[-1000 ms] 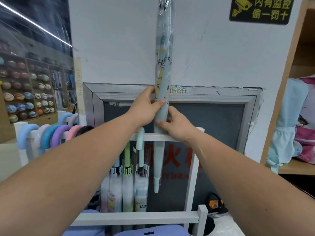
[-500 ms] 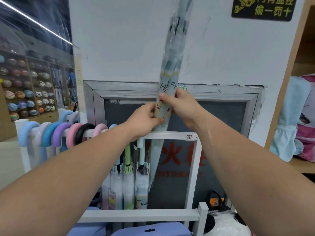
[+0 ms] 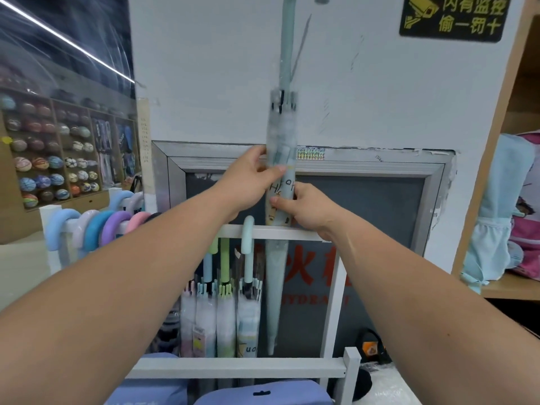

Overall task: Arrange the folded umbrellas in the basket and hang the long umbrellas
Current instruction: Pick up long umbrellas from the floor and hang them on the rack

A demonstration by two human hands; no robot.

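A long pale blue umbrella [image 3: 281, 135] in a clear plastic sleeve stands upright in front of the white wall, tip pointing down behind the rack's top rail. My left hand [image 3: 248, 182] grips its folded canopy from the left. Just below, my right hand [image 3: 306, 211] holds it from the right, close above the white rail [image 3: 304, 235]. The curved handle runs out of view at the top. Several long umbrellas [image 3: 225, 311] hang from the rail by coloured hook handles [image 3: 96, 229]; a mint handle [image 3: 248, 238] hangs just left of the held umbrella.
The white rack has a lower crossbar [image 3: 233, 368] and a right post [image 3: 336, 287]. Behind it is a grey hydrant cabinet [image 3: 365, 206] in a metal frame. Blue bags [image 3: 263, 394] lie below. A wooden shelf with backpacks [image 3: 508, 217] stands right; ball shelves [image 3: 52, 159] far left.
The umbrella has swung from a rightward tilt back to upright and sits lower. My left hand moved above my right hand on the canopy.
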